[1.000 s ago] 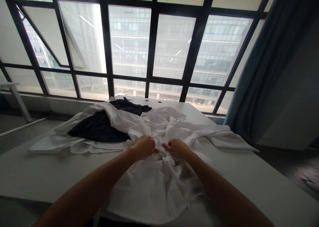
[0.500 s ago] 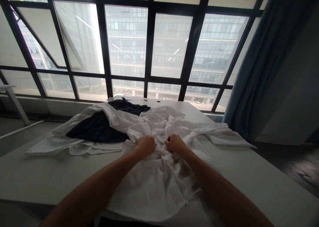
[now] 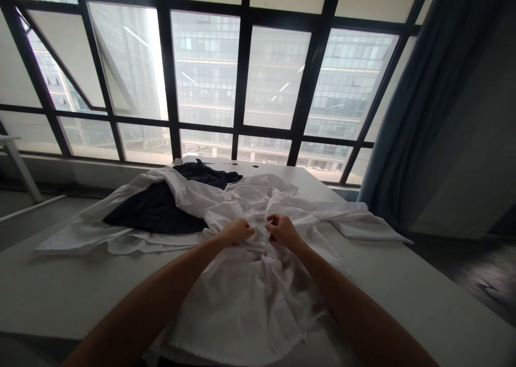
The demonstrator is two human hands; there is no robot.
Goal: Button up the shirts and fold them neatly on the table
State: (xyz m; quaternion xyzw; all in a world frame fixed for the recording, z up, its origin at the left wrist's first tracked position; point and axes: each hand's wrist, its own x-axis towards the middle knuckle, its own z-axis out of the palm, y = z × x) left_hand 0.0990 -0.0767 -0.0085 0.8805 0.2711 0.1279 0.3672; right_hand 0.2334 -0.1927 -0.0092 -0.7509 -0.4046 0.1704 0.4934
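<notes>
Well, white shirt (image 3: pixel 237 297) lies on table (image 3: pixel 60 292), long axis running toward windows (image 3: pixel 205 71), hem (image 3: pixel 226 355) at near end; left hand (image 3: pixel 239 231), right hand (image 3: pixel 282 231) narrowly curled over middle, can't tell grip.

We see daylight entering through the windows (image 3: pixel 205 71) ahead, brightest in a bleached strip at left of centre; thin pale reflections (image 3: pixel 284 87) streak the panes; facing this backlight, we find the room dim, the forearms (image 3: pixel 161 286) dark, the curtain (image 3: pixel 393 136) sinking into shadow; soft grey shading models the white garment (image 3: pixel 237 302); the window bars lean outward with wide-angle distortion; fine detail looks soft, and the lower right edge smears into blur.
</notes>
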